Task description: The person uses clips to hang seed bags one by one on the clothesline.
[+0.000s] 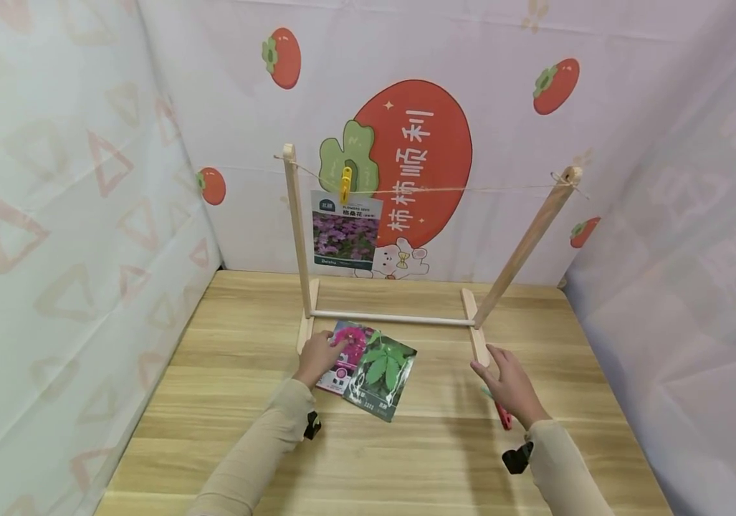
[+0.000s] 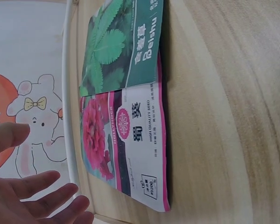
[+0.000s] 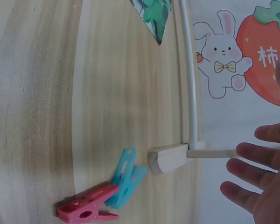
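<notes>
Two seed packets lie overlapping on the wooden table [image 1: 432,459]: a pink-flower packet [image 1: 348,355] [image 2: 130,149] and a green-leaf packet [image 1: 383,376] [image 2: 121,42]. My left hand [image 1: 334,345] [image 2: 51,177] is over the pink packet's left edge with straight, spread fingers; I cannot tell whether it touches. My right hand [image 1: 486,362] [image 3: 245,163] hovers beside the rack's right foot [image 1: 479,337] [image 3: 170,158] with relaxed fingers, holding nothing. A red clothes peg [image 1: 504,417] [image 3: 86,209] and a blue peg [image 3: 126,179] lie on the table just below that hand.
A wooden drying rack [image 1: 297,229] with a string [image 1: 471,189] stands at the table's back. A yellow peg [image 1: 345,183] pins a purple-flower packet [image 1: 345,233] to the string. Fabric walls [image 1: 51,215] close in on the left, back and right.
</notes>
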